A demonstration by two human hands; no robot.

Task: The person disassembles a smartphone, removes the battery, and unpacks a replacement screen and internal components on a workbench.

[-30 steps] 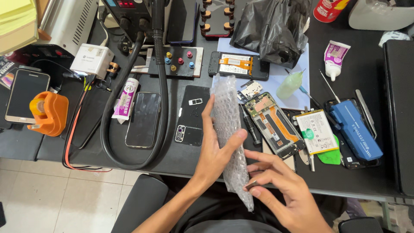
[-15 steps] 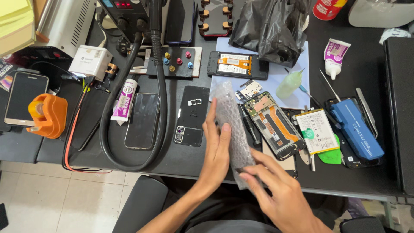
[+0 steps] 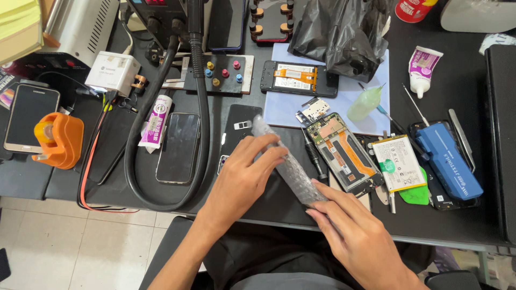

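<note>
**A:** Bubble-wrap sleeve (image 3: 287, 164) sits slantwise over the black bench mat (image 3: 467, 86), between both hands. From my feed it's wrapped and closed, contents hidden, can't tell what's inside

**B:** Grip?

**A:** Left hand (image 3: 242, 180) fingers curled over the upper half, grasping it. Right hand (image 3: 349, 231) pinches the lower end with flat fingers. Neither released

**B:** Progress?

**A:** My read: sleeve not opened, nothing out of it. Everything beyond handling is left

**B:** Containers, big to small?

**A:** Black plastic bag (image 3: 344, 35) top centre, crumpled, contents not visible. Blue case (image 3: 449, 161) right, shut. Opened phone frame (image 3: 341, 150) just right of the sleeve, board and orange flex showing inside. Second open frame (image 3: 298, 78) on the pale sheet (image 3: 279, 107). White battery (image 3: 398, 161) loose beside the case. Small green dropper bottle (image 3: 365, 102), fill level unclear
</note>
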